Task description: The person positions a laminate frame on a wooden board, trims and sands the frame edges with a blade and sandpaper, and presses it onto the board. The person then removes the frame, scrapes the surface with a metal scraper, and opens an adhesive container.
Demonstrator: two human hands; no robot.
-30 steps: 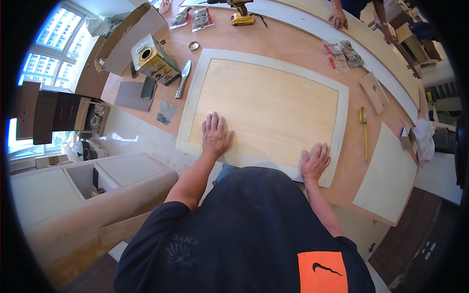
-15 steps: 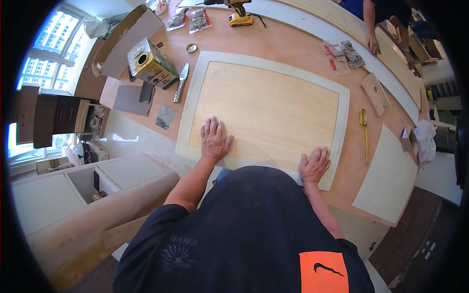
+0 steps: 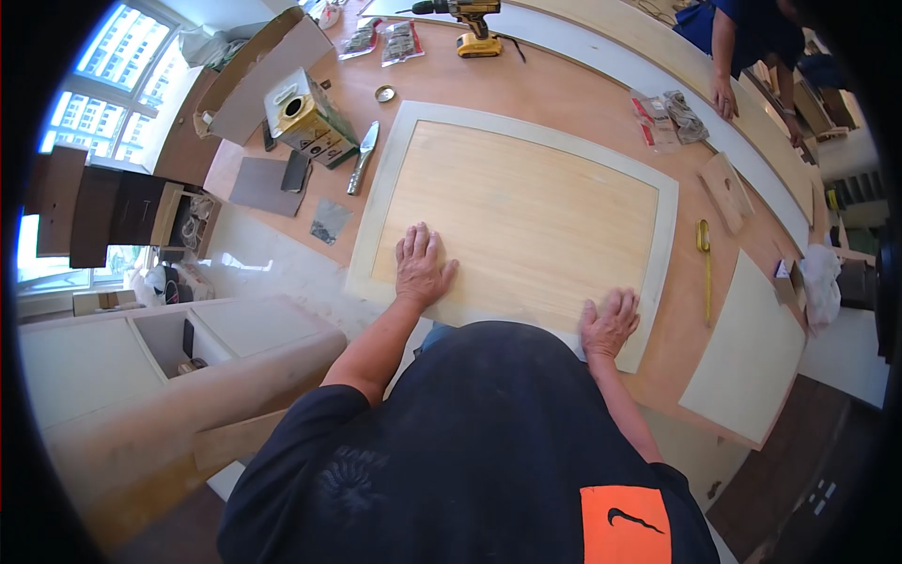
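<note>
A framed wooden panel with a pale border and a light wood centre lies flat on the workbench in front of me. My left hand rests palm down on its near left part, fingers spread on the wood. Near the right front corner, my right hand lies on the panel, fingers stretched out and the wrist at the near edge. Neither hand holds anything. Left of the panel are a putty knife and an open metal can, its round lid beside it.
A cordless drill and bagged hardware stand at the back. To the right lie a tape measure, a wooden block and a white board. Another person's hand touches long boards at the far right.
Both hands stay flat on the panel in nearly the same places. The whole view has shifted slightly, with the bench items appearing a little further right.
</note>
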